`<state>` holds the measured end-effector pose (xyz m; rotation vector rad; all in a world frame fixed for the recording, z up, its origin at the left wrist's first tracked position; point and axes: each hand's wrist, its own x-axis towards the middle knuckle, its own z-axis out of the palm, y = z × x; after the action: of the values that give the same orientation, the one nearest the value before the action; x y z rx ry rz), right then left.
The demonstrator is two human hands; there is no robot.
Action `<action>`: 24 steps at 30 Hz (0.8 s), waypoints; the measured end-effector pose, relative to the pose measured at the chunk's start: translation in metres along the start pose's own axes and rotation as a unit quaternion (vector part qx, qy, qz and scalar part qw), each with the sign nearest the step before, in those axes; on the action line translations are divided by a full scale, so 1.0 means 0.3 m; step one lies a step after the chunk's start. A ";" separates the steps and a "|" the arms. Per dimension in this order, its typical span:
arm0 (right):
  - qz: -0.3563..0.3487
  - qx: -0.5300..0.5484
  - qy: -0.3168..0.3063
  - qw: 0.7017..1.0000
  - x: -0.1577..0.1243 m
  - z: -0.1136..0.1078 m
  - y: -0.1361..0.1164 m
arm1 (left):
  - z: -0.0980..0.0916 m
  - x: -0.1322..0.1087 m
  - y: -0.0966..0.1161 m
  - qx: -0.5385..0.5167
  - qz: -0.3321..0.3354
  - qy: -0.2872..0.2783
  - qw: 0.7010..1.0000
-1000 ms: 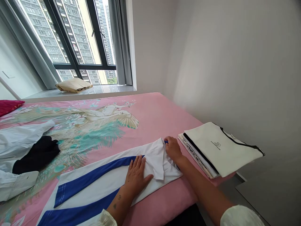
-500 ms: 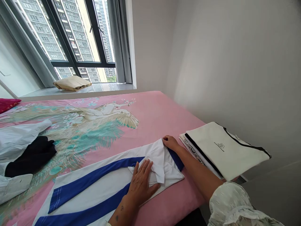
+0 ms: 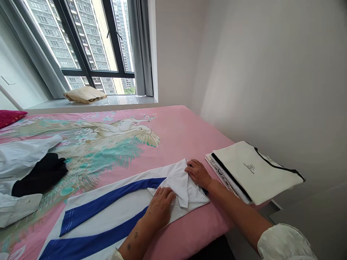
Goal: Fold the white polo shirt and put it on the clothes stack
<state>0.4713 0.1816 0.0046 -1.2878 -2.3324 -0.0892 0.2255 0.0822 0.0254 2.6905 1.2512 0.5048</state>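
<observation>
A white garment with blue bands (image 3: 108, 216) lies folded on the pink bedsheet (image 3: 187, 133), both long bands running down and to the left. A white triangular flap (image 3: 177, 184) is folded over its far end. My left hand (image 3: 159, 207) rests palm down on the flap's near side, holding nothing. Across the fold, my right hand (image 3: 199, 174) lies on the garment's far corner, next to the flap's tip. Under that hand, the cloth is hidden.
At the left of the bed lie a white shirt (image 3: 24, 159) and a black garment (image 3: 40, 175). A white bag with black trim (image 3: 255, 171) sits on printed cloth (image 3: 223, 177) at the right. Wall stands beyond it.
My right hand has come back from the flap's tip and flattened onto the far corner. My left hand has moved onto the flap, and the flap's left corner now sticks out.
</observation>
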 end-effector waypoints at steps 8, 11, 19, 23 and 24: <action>0.013 0.010 -0.002 1.000 -0.001 0.018 0.023 | -0.013 -0.004 -0.017 0.111 0.055 0.001 0.992; 0.021 0.014 -0.001 1.000 -0.012 0.032 0.026 | -0.028 -0.017 -0.031 0.111 0.078 0.022 0.990; 0.056 0.032 0.023 0.998 0.013 0.003 -0.010 | -0.097 -0.018 -0.016 0.053 0.011 -0.037 0.998; 0.076 0.048 0.032 0.995 0.067 -0.005 -0.128 | -0.034 0.041 0.005 0.053 -0.051 0.023 0.997; 0.078 0.052 0.011 0.996 0.077 0.003 -0.163 | -0.007 0.048 0.008 0.067 -0.079 0.034 0.994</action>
<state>0.4209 0.1726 0.0219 -1.4029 -2.1788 0.0679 0.2352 0.0916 0.0315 2.6707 1.5545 0.5129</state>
